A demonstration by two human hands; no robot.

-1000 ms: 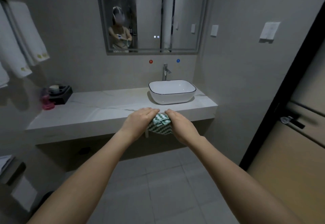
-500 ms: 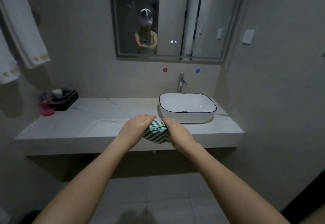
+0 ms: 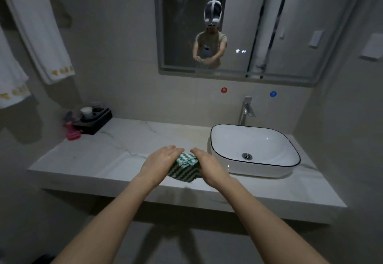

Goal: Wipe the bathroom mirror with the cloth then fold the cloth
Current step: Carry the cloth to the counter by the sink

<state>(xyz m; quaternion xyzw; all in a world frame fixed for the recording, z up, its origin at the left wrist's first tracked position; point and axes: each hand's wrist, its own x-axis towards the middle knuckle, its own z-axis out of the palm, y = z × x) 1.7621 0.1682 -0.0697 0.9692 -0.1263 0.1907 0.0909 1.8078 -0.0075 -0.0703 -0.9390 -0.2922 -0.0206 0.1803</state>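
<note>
A folded green-and-white zigzag cloth [image 3: 183, 169] sits bunched between my two hands, low over the front part of the marble counter [image 3: 116, 160]. My left hand [image 3: 163, 160] covers its left side and my right hand [image 3: 207, 164] its right side, fingers laid over the top and thumbs hidden underneath. I cannot tell whether the cloth touches the counter. The wall mirror [image 3: 269, 25] hangs above the counter and reflects a person holding the cloth.
A white basin [image 3: 259, 170] with a faucet [image 3: 245, 110] stands just right of my hands. At the counter's far left are a black tray [image 3: 93, 118] with cups and a pink object [image 3: 72, 134]. White towels [image 3: 39, 34] hang on the left wall.
I have stepped closer to the counter and turned left. My hands, still holding the cloth between them, have come from in front of the counter edge to over its top.
</note>
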